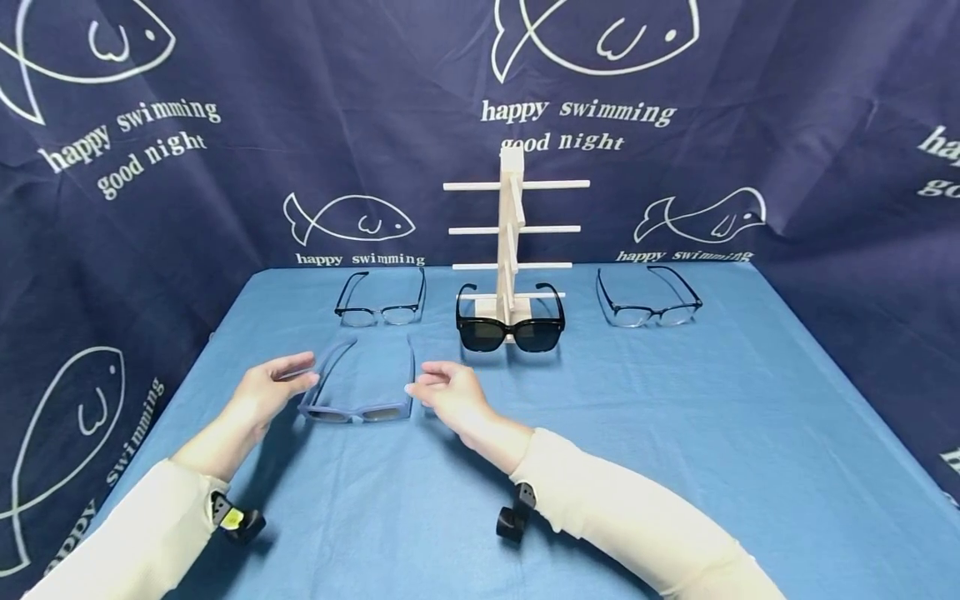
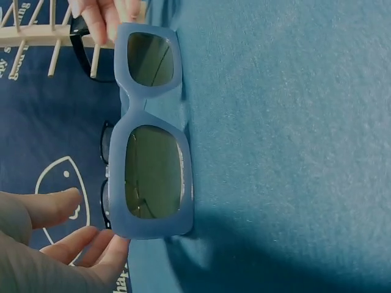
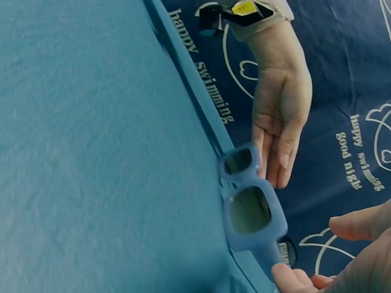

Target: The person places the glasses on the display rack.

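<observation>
Blue thick-framed sunglasses point(image 1: 357, 417) lie on the blue cloth with both arms unfolded and pointing away, the lenses nearest the person. Beside their left arm is the left hand point(image 1: 262, 396), thumb and fingers apart. The right hand point(image 1: 453, 400) is at the other arm, its fingertips at or touching the outside. In the left wrist view, the left hand's fingertips point(image 2: 113, 247) meet the outer corner of the sunglasses point(image 2: 135, 105). The right wrist view has the right hand point(image 3: 348, 256) with its thumb held apart and its fingers by the near side of the sunglasses point(image 3: 278, 217).
Behind stands a wooden rack point(image 1: 508, 208) with several horizontal bars, and black sunglasses point(image 1: 511, 322) lie before its base. Clear-lens glasses point(image 1: 378, 311) lie back left, another pair point(image 1: 656, 311) back right. A dark printed curtain point(image 1: 420, 100) surrounds the table point(image 1: 637, 467).
</observation>
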Tool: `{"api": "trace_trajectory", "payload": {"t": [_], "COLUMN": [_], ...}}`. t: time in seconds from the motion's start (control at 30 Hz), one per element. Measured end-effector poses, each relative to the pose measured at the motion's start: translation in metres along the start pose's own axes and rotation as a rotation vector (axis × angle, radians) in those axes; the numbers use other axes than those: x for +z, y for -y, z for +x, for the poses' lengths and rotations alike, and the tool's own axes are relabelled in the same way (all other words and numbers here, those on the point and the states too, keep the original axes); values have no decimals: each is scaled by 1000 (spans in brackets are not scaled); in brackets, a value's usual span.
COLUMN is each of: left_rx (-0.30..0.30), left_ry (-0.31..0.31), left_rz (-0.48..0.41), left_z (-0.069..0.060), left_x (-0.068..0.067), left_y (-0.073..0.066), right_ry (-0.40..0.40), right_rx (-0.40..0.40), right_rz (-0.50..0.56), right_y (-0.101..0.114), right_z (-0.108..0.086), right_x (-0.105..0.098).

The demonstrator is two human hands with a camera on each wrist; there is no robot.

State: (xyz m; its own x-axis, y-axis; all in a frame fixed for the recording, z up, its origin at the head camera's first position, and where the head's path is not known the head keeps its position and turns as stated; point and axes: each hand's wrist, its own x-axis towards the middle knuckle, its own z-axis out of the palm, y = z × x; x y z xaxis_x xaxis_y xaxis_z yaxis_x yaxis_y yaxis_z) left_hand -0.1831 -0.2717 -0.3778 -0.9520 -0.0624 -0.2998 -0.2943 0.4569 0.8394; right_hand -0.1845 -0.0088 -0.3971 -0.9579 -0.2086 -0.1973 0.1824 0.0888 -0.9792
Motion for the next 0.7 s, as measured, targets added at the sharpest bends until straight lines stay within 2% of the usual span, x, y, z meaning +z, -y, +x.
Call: {"api": "trace_trajectory", "payload": {"t": [0.27, 0.43, 0.7], "left_rx": [0, -51, -63], "left_ry": [54, 86, 118], "left_rz": [18, -13, -95], "left_z": [2, 4, 6], "left_x": [-5, -9, -12], "left_y": [12, 16, 21], "right_ry": [-22, -34, -56], "right_rx": [40, 61, 65], "right_rz": [14, 21, 71], "right_y": [-6, -10, -16], "right_z": [-2, -3, -2], "right_x": [14, 16, 21]}}
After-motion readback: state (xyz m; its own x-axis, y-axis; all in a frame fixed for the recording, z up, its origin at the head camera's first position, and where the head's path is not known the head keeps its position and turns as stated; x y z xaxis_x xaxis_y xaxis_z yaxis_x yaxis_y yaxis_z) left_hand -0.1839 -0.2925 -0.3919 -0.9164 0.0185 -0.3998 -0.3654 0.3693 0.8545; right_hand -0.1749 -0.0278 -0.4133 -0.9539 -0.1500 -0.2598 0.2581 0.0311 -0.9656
